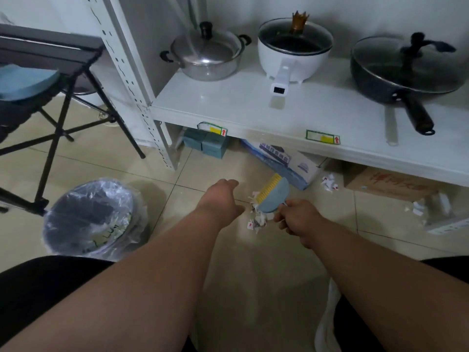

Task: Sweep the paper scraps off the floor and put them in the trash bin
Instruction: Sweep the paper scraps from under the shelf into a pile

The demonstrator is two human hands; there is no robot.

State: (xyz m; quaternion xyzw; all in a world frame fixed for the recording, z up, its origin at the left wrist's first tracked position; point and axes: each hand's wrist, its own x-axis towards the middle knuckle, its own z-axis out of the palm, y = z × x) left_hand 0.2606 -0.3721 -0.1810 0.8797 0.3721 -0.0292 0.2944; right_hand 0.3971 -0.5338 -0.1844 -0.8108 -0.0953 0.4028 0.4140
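Note:
My right hand (297, 221) is closed around the handle of a small blue dustpan (275, 196) with a yellow toothed edge, tilted up just above the floor. A little heap of torn paper scraps (257, 221) lies directly under and in front of the pan. To the left of the pan, my left hand (220, 199) reaches forward, palm down, with nothing visible in it. More scraps (329, 183) lie near the boxes under the shelf, and others (417, 208) farther right. The trash bin (58, 240), lined with a clear bag, stands on the floor at the left.
A white metal shelf (253, 115) carries a steel pot, a white electric cooker and a black pan. Cardboard boxes (286, 161) sit beneath it. A black folding stand (58, 128) rises behind the bin. The floor is beige tile.

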